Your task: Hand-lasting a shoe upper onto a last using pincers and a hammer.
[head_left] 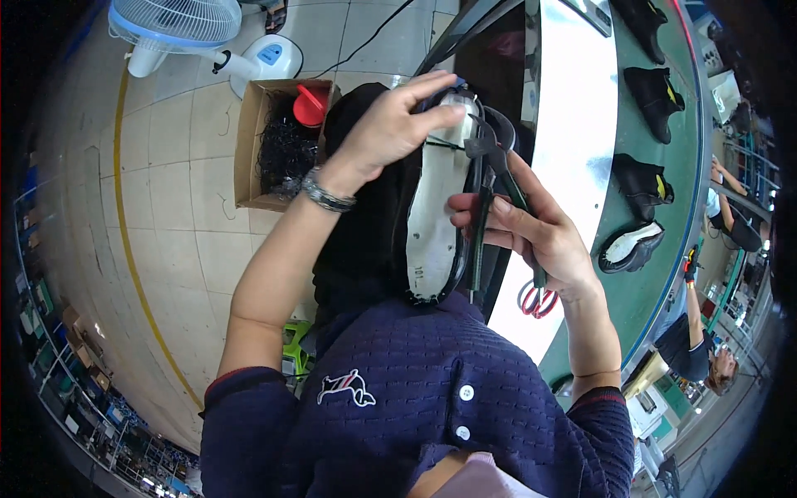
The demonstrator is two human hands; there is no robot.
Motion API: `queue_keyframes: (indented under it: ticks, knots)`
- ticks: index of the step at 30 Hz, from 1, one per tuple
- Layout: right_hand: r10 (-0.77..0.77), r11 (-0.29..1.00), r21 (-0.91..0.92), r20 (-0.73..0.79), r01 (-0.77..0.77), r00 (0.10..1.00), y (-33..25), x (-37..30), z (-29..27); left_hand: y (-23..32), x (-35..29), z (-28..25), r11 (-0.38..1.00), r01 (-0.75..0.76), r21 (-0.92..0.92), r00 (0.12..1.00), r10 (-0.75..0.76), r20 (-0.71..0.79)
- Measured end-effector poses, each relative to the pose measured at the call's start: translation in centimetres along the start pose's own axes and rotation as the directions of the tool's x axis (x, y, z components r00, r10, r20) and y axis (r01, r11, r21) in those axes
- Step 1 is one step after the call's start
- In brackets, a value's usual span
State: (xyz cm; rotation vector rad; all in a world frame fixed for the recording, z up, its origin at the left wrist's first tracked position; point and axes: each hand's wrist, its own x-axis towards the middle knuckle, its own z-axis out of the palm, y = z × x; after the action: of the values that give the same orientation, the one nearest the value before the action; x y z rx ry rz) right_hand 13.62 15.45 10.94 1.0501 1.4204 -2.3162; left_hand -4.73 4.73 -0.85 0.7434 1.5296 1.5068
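Observation:
A black shoe upper on a last lies sole side up across my lap, its white insole board [430, 228] facing me. My left hand [397, 124] grips its toe end, thumb on the insole and fingers over the far edge. A dark cord crosses the board near the toe. In my right hand [544, 232] are lasting pincers [483, 149] with dark green handles. Their metal head is beside the shoe's right edge, near the toe. Some right fingertips reach over the insole. Whether the jaws bite on anything is hard to see.
Right of my lap runs a white work ledge [577, 108] with red-handled scissors [538, 300]. Beyond it, a green conveyor [581, 332] carries several black shoes [652, 100]. A cardboard box [247, 145] of black strands and a fan [178, 21] stand left. A co-worker [689, 349] is at far right.

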Motion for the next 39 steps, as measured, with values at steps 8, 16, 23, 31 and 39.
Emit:
queue_keyframes:
  ticks: [8, 16, 23, 31, 39]
  knots:
    - [0.133, 0.980, -0.144, -0.034, -0.136, 0.991, -3.5, 2.2, -1.1, 0.0, 0.6, 2.4, 1.000, -0.015, -0.002, 0.994, 0.014, -0.108]
    - [-0.041, 0.901, -0.434, -0.093, -0.004, 0.995, -1.9, 2.0, 0.4, 0.9, 0.5, 3.4, 0.987, 0.042, -0.158, 0.982, -0.069, -0.174]
    - [-0.163, 0.751, -0.658, -0.104, 0.055, 0.981, 0.3, 2.0, 0.2, 0.9, 0.1, 3.8, 0.996, -0.006, -0.087, 0.968, -0.016, -0.249]
    - [-0.274, 0.659, -0.745, -0.112, 0.102, 0.955, 1.7, 1.6, 0.2, 1.0, -0.4, 3.9, 0.993, -0.112, -0.035, 0.959, 0.099, -0.265]
    - [-0.183, 0.475, -0.878, -0.023, 0.068, 0.983, -1.1, 0.7, -0.9, 0.2, -1.2, 0.4, 0.965, 0.098, -0.245, 0.994, -0.104, -0.012]
